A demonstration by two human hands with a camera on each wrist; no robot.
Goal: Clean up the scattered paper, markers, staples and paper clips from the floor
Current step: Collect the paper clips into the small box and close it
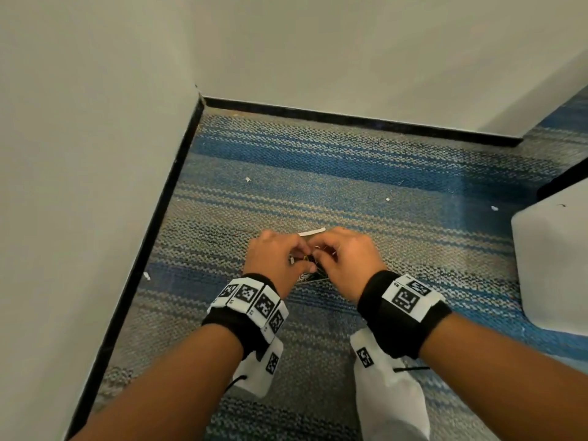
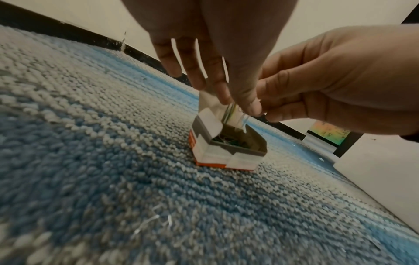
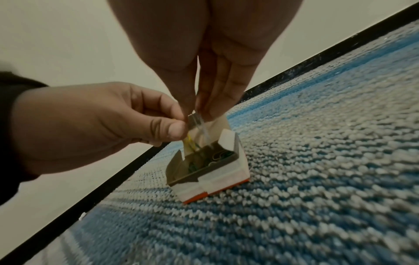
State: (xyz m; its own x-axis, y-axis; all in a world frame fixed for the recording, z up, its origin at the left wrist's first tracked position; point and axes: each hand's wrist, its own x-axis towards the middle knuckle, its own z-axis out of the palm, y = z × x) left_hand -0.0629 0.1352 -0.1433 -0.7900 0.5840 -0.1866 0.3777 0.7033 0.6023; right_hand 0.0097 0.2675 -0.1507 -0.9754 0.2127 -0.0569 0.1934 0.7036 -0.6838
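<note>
Paper clips (image 3: 196, 123) pinched between left hand (image 3: 95, 122) and right hand (image 2: 335, 78) directly above open box (image 2: 226, 148) on carpet (image 1: 350, 173), presumably poised so as to drop inside among clips already there, with white scraps (image 1: 387, 199) scattered well beyond box.

The floor's carpet (image 2: 95, 161) is rough looped cloth, matt. The small box (image 2: 226, 152) looks like matt cardboard, smooth-faced. Paper clips (image 3: 221, 157) inside look like thin coated wire. The wall (image 1: 95, 90) is smooth and matt.
</note>
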